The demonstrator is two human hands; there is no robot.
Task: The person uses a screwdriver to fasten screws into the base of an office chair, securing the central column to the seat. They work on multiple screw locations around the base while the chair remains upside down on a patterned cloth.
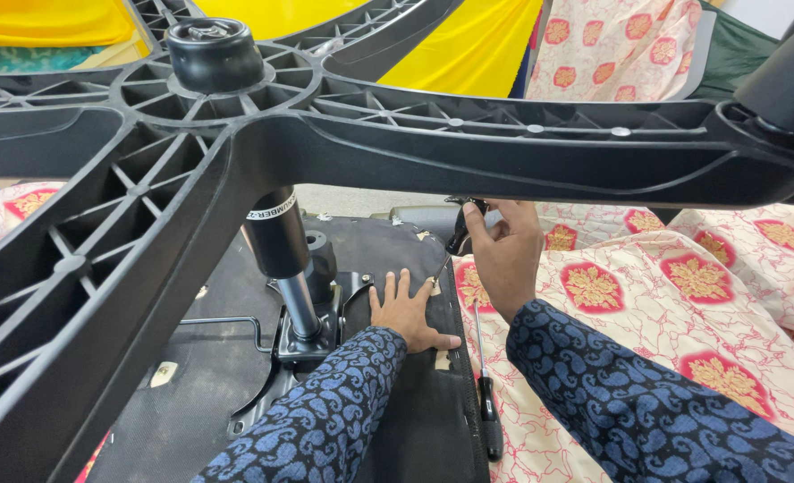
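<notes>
An office chair lies upside down. Its black star base (343, 134) fills the top of the view, and the gas cylinder (281, 241) runs down to the metal mechanism plate (303, 344). My left hand (406, 313) lies flat, fingers spread, on the black underside of the seat (209, 358). My right hand (504, 255) grips the dark handle of a screwdriver (459, 237), whose tip points down at the seat's right edge. A second screwdriver (486, 394) lies loose beside the seat.
A cream cloth with red floral medallions (683, 295) covers the surface to the right. Yellow fabric (468, 45) lies beyond the base. A caster (790, 80) sits at the top right arm's end. A thin metal lever (227, 322) sticks out left of the mechanism.
</notes>
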